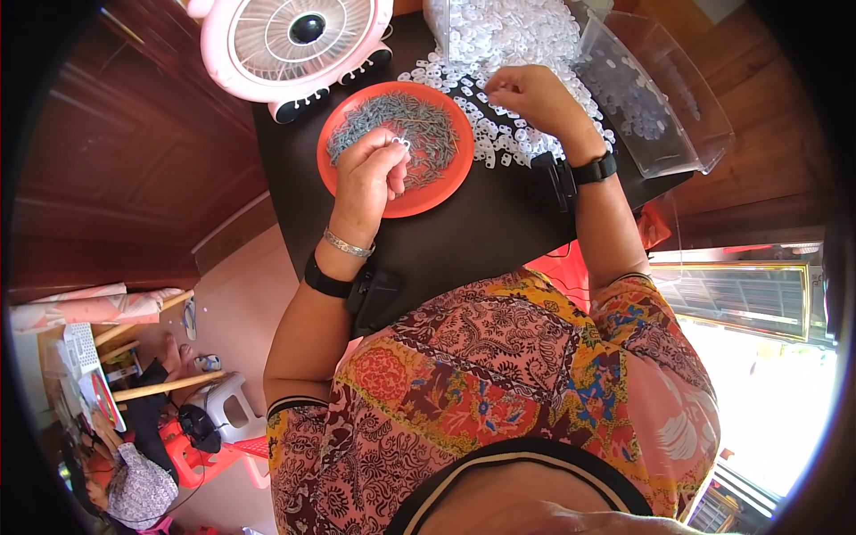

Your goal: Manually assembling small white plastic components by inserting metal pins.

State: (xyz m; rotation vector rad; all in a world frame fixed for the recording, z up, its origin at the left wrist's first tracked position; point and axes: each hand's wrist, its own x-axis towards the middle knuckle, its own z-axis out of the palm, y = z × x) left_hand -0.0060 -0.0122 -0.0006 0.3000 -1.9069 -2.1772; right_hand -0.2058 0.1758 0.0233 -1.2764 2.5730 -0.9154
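My left hand point(370, 174) hovers over an orange plate point(428, 198) heaped with small grey metal pieces point(401, 125). Its fingertips pinch a small white plastic piece point(401, 143) together with what looks like a grey piece. My right hand point(530, 94) rests with curled fingers on a spread of small white plastic pieces point(499, 134) on the black table point(499, 223). Whether its fingers hold one of them I cannot tell. Both wrists wear black bands, and the left also has a silver bracelet.
A pink desk fan point(294, 45) stands at the table's far left corner. A clear plastic box point(660, 98) with more white pieces sits at the far right, a heap of white pieces point(508, 31) behind. Wooden wall left; red stool point(205, 446) and clutter on the floor.
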